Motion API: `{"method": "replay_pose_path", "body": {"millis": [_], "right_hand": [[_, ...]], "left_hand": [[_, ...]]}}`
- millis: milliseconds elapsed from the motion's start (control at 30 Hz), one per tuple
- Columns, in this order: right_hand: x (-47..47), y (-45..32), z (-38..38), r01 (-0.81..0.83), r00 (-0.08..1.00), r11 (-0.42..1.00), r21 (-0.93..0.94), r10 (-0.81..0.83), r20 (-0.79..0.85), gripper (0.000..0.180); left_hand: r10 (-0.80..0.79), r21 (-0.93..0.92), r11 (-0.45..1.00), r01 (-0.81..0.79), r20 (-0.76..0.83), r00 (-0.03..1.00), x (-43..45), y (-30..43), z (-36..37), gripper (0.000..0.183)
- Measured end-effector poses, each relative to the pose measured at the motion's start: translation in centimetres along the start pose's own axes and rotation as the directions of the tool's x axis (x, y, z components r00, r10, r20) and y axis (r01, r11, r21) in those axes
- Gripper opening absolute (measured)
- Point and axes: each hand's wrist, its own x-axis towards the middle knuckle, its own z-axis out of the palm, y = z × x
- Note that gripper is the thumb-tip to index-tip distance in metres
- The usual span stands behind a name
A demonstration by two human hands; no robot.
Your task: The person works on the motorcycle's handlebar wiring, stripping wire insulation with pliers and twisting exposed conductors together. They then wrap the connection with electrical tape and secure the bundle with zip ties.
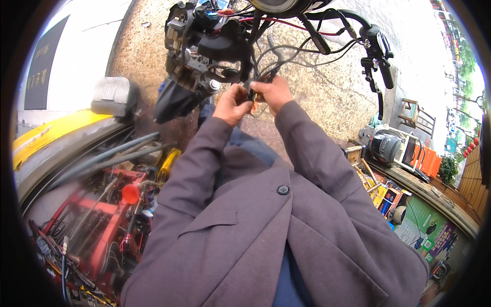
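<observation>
My left hand pinches the end of a black wiring bundle with thumb and fingers. Facing it, my right hand grips the same bundle a little higher up. A small orange piece, perhaps a connector, shows just below my fingertips; its details are too small to tell. Black cables loop up from my hands to the handlebar of a partly stripped scooter or e-bike. Its black plastic housing, with wires exposed, stands just beyond my left hand.
A brake lever and grip hang at the right. On my left are a grey plastic box, a red metal frame and a red funnel. A grey machine and wooden chair stand right.
</observation>
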Motion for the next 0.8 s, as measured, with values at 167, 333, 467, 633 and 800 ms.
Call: {"method": "replay_pose_path", "body": {"millis": [167, 333, 467, 633, 800], "right_hand": [[0.6, -0.4, 0.9, -0.005, 0.997, 0.994, -0.109, -0.003, -0.076, 0.017], [0.3, -0.6, 1.0, -0.047, 0.999, 0.998, -0.046, 0.045, -0.025, 0.017], [0.4, -0.5, 1.1, 0.035, 0.999, 0.997, -0.075, -0.033, 0.023, 0.018], [0.9, -0.7, 1.6, 0.093, 0.996, 0.969, -0.228, -0.090, 0.023, 0.023], [0.3, -1.0, 0.9, 0.060, 0.968, 0.998, 0.011, -0.061, 0.243, 0.018]], "left_hand": [[0.158, 0.381, 0.923, -0.050, -0.259, 0.953, -0.8, 0.5, 1.4, 0.020], [0.022, 0.189, 0.982, 0.023, -0.232, 0.973, -0.5, 1.0, 0.4, 0.018], [0.204, 0.462, 0.884, -0.074, -0.239, 0.949, -0.7, 1.2, 0.4, 0.015], [0.448, 0.680, 0.718, -0.145, -0.292, 0.845, -1.1, 1.5, 1.5, 0.013], [0.409, 0.566, 0.814, -0.134, -0.393, 0.824, -1.2, 1.9, 2.3, 0.013]]}}
